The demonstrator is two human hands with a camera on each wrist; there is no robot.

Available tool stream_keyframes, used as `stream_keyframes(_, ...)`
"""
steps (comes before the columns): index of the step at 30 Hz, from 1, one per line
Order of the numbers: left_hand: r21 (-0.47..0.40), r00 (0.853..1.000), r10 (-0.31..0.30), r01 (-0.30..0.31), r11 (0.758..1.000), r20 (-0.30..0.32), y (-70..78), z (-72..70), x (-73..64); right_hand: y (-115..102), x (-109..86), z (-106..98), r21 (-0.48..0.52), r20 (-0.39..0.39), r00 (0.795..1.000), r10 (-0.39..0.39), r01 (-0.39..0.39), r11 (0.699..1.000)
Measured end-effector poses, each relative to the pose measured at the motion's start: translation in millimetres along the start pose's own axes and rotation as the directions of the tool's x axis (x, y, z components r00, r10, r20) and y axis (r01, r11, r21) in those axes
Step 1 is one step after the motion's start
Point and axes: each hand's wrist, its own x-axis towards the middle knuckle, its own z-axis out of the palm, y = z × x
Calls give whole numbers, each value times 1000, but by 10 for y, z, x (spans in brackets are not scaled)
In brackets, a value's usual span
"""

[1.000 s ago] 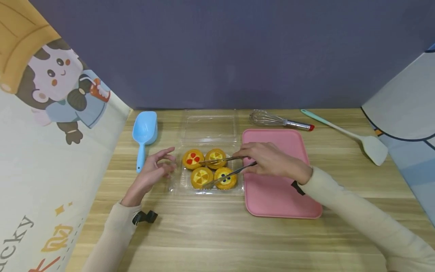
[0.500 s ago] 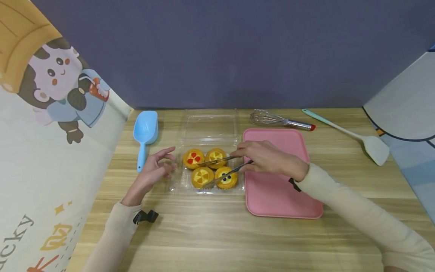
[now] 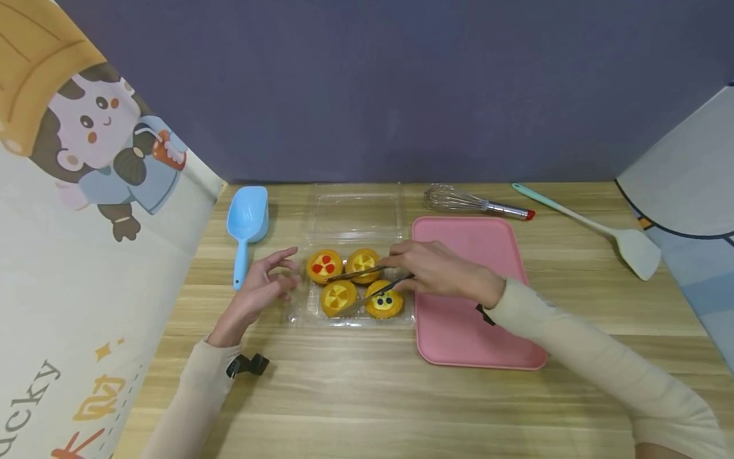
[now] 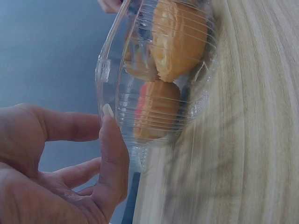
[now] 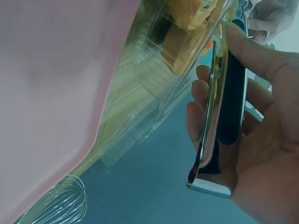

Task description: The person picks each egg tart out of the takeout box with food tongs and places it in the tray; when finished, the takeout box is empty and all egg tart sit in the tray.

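Right wrist view: showing tongs (image 5: pixel 232 102) gripped in curled fingers of the right hand (image 5: pixel 280 126). Possible fault: pastry crushed by too hard a squeeze.

Left wrist view: showing the left hand (image 4: pixel 88 191), fingers loosely bent, apparently grasping nothing; contact with the clear box (image 4: pixel 105 70) uncertain. Possible fault: box dragged sideways for want of firm steadying.

Head view: showing four tarts (image 3: pixel 323 266) inside the box, lid (image 3: pixel 358 217) folded back; tong arms parted about the front-left tart (image 3: pixel 338 298). Likely hazard: neighbours nudged, owing to close packing. Beneath: wood-grained bench (image 3: pixel 367 408), with pink tray (image 3: pixel 482 347) beside the box, whisk (image 3: pixel 478 202), spatula (image 3: pixel 636 253), blue scoop (image 3: pixel 248 213). Around: dark wall (image 3: pixel 367 89) behind, cartoon-printed panel (image 3: pixel 155 274) at left.
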Motion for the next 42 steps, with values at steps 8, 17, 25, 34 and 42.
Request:
stream_keyframes(8, -6, 1000, -2, 2, 1000, 7, 8, -3, 13, 6, -30, 4, -6, -3, 1000, 10, -10, 1000)
stream_keyframes(17, -30, 1000, -10, 10, 1000, -3, -14, 38, 15, 14, -3, 16, 7, 17, 1000, 0, 0, 1000)
stream_keyframes(25, -19, 1000, -4, 4, 1000, -7, -8, 45, 18, 32, 0, 81, -5, 5, 1000, 3, -3, 1000)
stream_keyframes(34, -19, 1000, -9, 9, 1000, -4, -12, 54, 21, 19, -85, 150, -33, -53, 998, 17, -19, 999)
stream_keyframes(42, -22, 1000, -11, 11, 1000, -3, -4, 47, 16, 28, -191, 207, -8, -160, 987, 4, -6, 1000)
